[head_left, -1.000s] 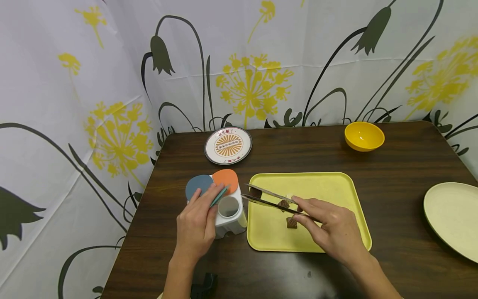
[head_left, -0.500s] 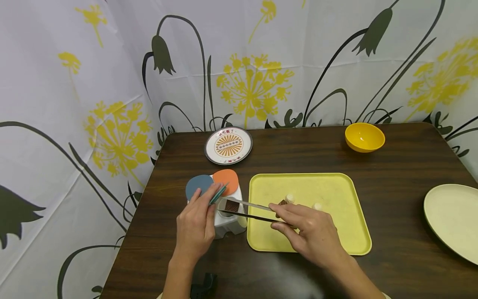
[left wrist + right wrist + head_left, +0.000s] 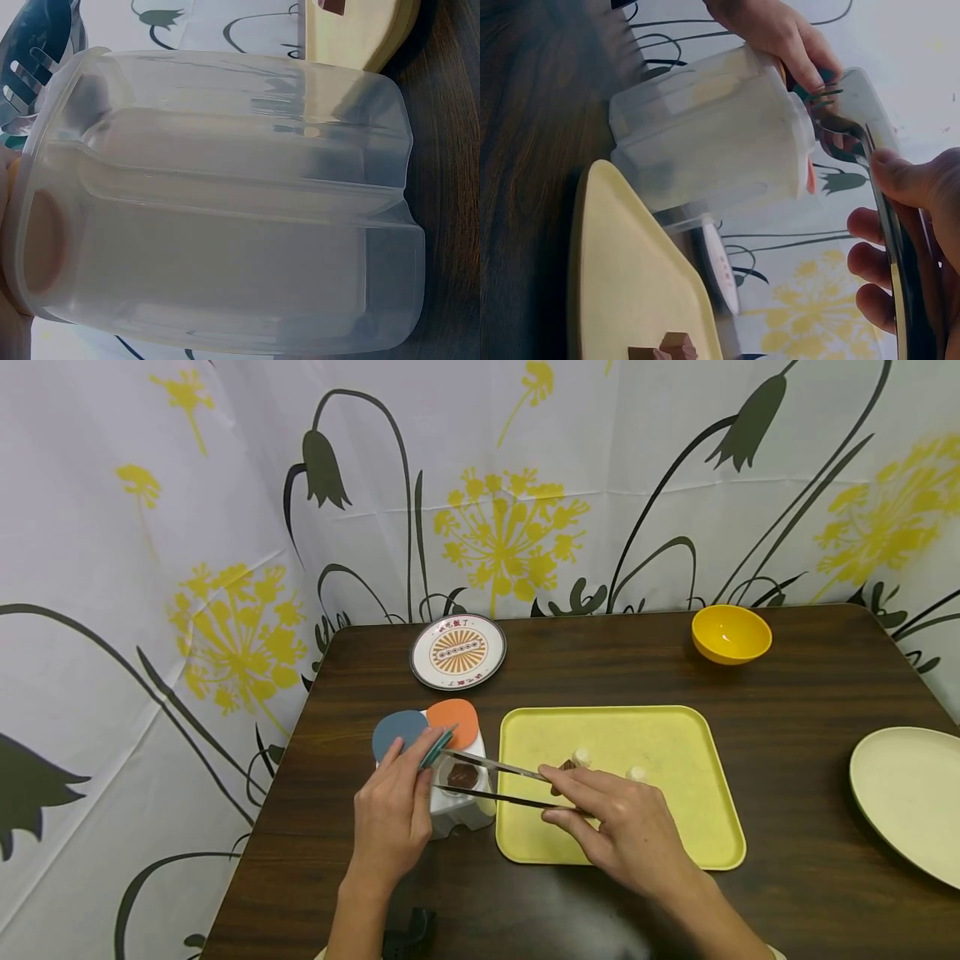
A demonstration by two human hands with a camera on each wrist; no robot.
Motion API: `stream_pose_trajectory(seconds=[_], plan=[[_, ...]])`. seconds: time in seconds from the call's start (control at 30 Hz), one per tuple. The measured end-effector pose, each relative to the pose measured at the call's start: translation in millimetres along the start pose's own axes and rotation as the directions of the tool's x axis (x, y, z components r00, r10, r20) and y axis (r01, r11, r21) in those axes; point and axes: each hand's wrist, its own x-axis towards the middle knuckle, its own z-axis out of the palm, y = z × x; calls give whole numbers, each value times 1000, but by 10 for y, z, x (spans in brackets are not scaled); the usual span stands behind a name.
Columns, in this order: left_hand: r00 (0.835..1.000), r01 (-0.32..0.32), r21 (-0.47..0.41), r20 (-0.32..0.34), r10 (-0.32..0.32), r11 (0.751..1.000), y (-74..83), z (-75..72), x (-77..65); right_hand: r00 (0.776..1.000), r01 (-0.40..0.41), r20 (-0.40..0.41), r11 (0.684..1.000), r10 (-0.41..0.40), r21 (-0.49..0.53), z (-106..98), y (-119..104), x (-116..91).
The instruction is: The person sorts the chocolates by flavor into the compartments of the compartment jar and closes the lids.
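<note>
In the head view my left hand (image 3: pixel 393 810) holds up a teal lid (image 3: pixel 438 749) at the container's near side. The container (image 3: pixel 461 810) is whitish and translucent, with a round opening below that lid. A dark brown chocolate (image 3: pixel 462 775) lies in the opening, between the spread arms of metal tongs (image 3: pixel 498 767). My right hand (image 3: pixel 622 827) grips these tongs, thumb on one arm and fingers on the other. In the right wrist view the tongs' tips (image 3: pixel 832 124) are at the container's mouth. The left wrist view shows the container's clear wall (image 3: pixel 225 262) up close.
A yellow tray (image 3: pixel 697 827) right of the container bears a partly hidden brown chocolate (image 3: pixel 567 766) and white pieces (image 3: pixel 636 773). Blue (image 3: pixel 397 731) and orange lids (image 3: pixel 453 718) top the container's back. A patterned plate (image 3: pixel 459 652), yellow bowl (image 3: pixel 731 635) and cream plate (image 3: pixel 915 802) stand around.
My right hand has brought the tongs and the chocolate left, from over the tray to the opening. The tongs' arms have since spread and the chocolate sits lower. My left hand stays put.
</note>
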Motion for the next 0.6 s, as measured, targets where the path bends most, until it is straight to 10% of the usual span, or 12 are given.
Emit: stream_pose_trajectory(seconds=[0.6], plan=[[999,35,-4,28,-34,999,6,-9,-2,996,-62,56,998,62,-18,-232,179,-165]])
